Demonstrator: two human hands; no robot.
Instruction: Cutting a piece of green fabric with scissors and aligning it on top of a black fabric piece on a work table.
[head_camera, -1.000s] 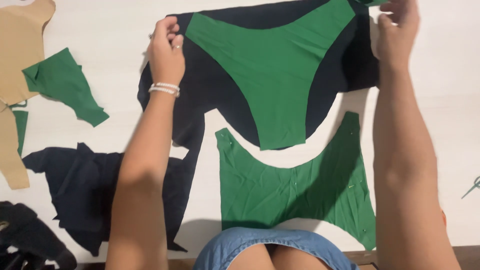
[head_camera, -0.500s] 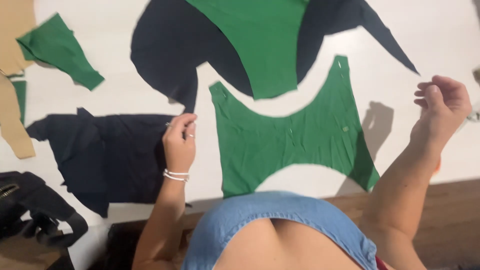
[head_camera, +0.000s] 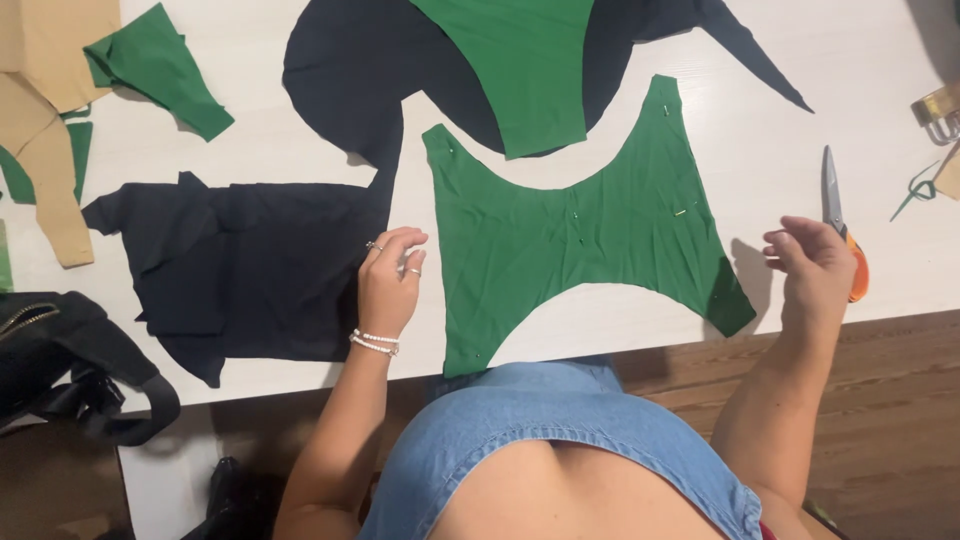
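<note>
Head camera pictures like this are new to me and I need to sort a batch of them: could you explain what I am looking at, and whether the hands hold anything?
The camera sits on a person's head and looks down, so the arms at the bottom are the wearer's own. They stand at a white table. The left hand, with rings and a bead bracelet, rests at the edge of a black fabric piece, beside a pinned green fabric piece shaped like an hourglass. Whether its fingers pinch something small, I cannot tell. The right hand hovers half-curled, seemingly empty, next to orange-handled scissors. Farther back lies another green piece on black cloth. At the left are tan pieces, a green scrap and a black bag.
</note>
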